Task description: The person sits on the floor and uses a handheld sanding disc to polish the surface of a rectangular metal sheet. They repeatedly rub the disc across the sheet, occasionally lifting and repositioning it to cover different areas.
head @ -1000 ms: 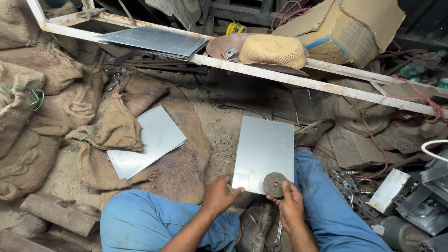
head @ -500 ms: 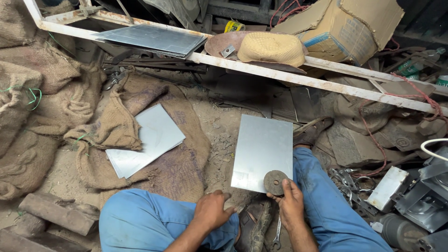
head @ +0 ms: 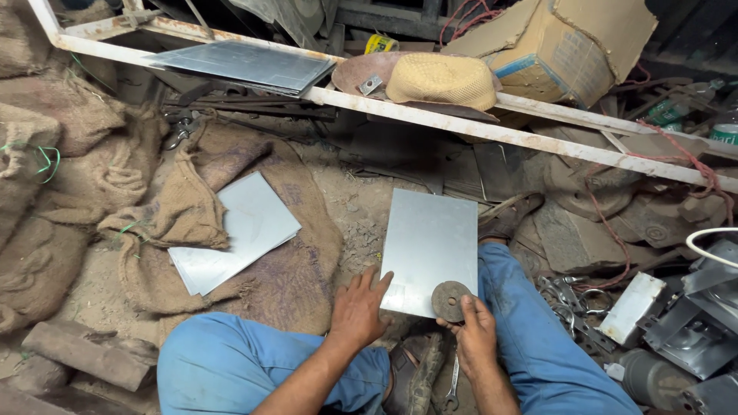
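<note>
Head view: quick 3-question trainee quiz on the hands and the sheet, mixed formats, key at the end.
1. True or false: the right hand holds a round rusty disc at the near edge of the metal sheet.
2. What does the left hand touch? A) burlap sack B) metal sheet C) straw hat
3. What lies on the white bar, beside the stacked sheets?

Key: 1 true; 2 B; 3 the straw hat.

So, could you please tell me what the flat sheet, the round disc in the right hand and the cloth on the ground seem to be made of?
The flat sheet looks like thin bare metal: grey, smooth, dull sheen. The round disc, held by the right hand, seems rusty metal or worn abrasive: brown, rough, centre hole. The cloth looks like jute sacking, coarse and brown.
</note>
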